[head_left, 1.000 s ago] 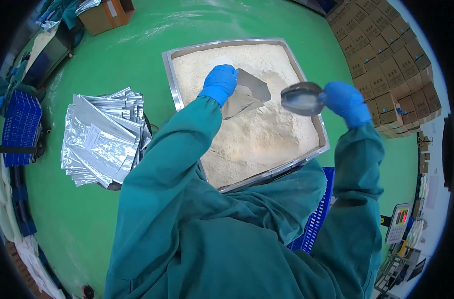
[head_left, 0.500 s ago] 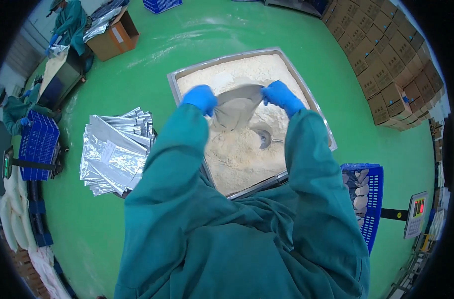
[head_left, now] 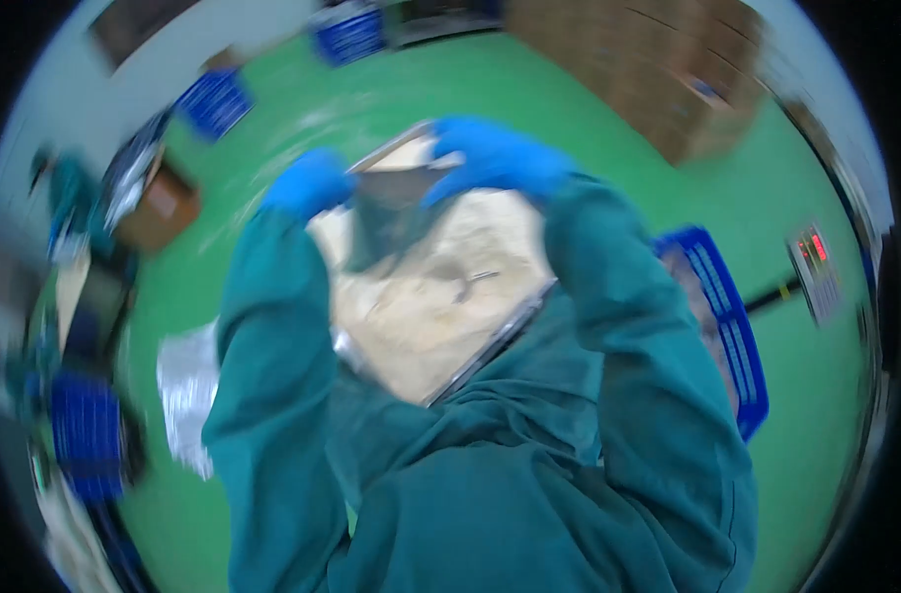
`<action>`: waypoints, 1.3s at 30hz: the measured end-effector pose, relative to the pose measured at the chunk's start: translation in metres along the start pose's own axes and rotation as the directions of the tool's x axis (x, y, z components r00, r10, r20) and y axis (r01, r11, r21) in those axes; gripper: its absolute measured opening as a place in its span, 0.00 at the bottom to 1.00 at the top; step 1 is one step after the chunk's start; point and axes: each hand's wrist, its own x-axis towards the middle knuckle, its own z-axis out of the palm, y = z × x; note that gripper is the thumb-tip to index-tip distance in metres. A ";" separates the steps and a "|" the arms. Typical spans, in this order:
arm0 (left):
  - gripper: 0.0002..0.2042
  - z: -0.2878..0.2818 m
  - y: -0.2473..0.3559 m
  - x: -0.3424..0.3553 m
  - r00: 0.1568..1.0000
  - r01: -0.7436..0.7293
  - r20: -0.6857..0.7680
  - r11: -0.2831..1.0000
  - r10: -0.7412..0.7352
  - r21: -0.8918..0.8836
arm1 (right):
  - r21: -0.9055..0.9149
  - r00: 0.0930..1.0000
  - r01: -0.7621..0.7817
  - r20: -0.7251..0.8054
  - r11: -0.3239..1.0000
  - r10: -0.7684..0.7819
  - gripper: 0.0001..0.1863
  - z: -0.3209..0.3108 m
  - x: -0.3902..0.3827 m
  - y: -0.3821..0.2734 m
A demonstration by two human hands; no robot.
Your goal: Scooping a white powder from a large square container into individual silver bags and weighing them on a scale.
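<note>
My left hand [head_left: 310, 183] in a blue glove grips one top corner of a grey pouch [head_left: 391, 222], its fingers closed on it. My right hand [head_left: 485, 158], also gloved and blurred, has its fingers on the pouch's other top corner. The pouch hangs between them above a steel tray [head_left: 497, 346] of pale powder [head_left: 411, 336]. A metal scoop [head_left: 462, 277] lies in the powder below and right of the pouch. A pile of silver pouches [head_left: 183, 390] shows left of my left forearm, partly hidden by it.
A blue crate [head_left: 732, 366] and a scale display [head_left: 814, 272] stand at my right. Stacked cartons [head_left: 648, 69] are at the back right. A co-worker [head_left: 75, 198], a cardboard box [head_left: 159, 203] and several blue crates [head_left: 85, 435] are on the left, more crates [head_left: 346, 35] at the back.
My right hand released the scoop into the powder and took the pouch beside my left hand. Both hands have since moved toward the tray's far side, and the view has swung, blurring.
</note>
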 end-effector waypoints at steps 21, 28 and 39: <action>0.19 -0.090 0.030 0.000 0.952 -0.166 -0.302 0.758 -0.043 -0.631 | -0.202 0.891 -0.047 0.434 0.978 0.133 0.15 -0.111 -0.007 -0.037; 0.19 -0.017 0.054 0.001 0.995 -0.030 -0.099 0.852 -0.026 -0.522 | -0.479 0.816 -0.353 0.262 0.804 0.515 0.13 -0.263 -0.128 -0.095; 0.21 0.080 0.130 0.049 0.976 0.115 0.216 0.853 -0.003 -0.509 | -0.609 0.465 -0.671 0.098 0.423 0.880 0.16 -0.297 -0.344 -0.018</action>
